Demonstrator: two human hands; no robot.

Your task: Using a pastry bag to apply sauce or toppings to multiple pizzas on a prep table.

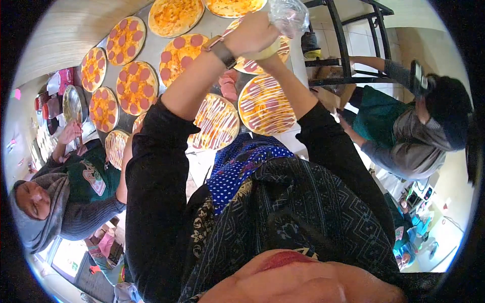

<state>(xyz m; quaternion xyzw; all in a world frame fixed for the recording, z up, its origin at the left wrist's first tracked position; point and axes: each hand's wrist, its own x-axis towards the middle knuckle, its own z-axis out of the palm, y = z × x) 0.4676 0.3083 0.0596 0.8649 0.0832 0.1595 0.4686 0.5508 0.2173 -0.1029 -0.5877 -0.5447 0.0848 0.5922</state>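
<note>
My left hand (253, 35), with a watch on its wrist, is closed around a clear plastic bag (290, 17); the bag's crumpled end sticks out past the fist. A pale yellow bulge of the bag shows just below that hand. At this bulge is my right hand (268, 62), its fingers mostly hidden behind the bag and the left hand. Both hands are over a pizza (248, 67) streaked with white sauce, which they partly cover. Closer to me lie two more sauce-striped pizzas, one on the right (267, 104) and one on the left (216, 121). Stacked sausage slices (228, 84) sit between them.
Several pizzas with sausage slices (136, 88) cover the metal table (151, 45); a cheese-topped one (176, 17) is at the back. A black metal frame (341, 41) stands right. One person (91, 185) is at my left, another (409, 125) at my right.
</note>
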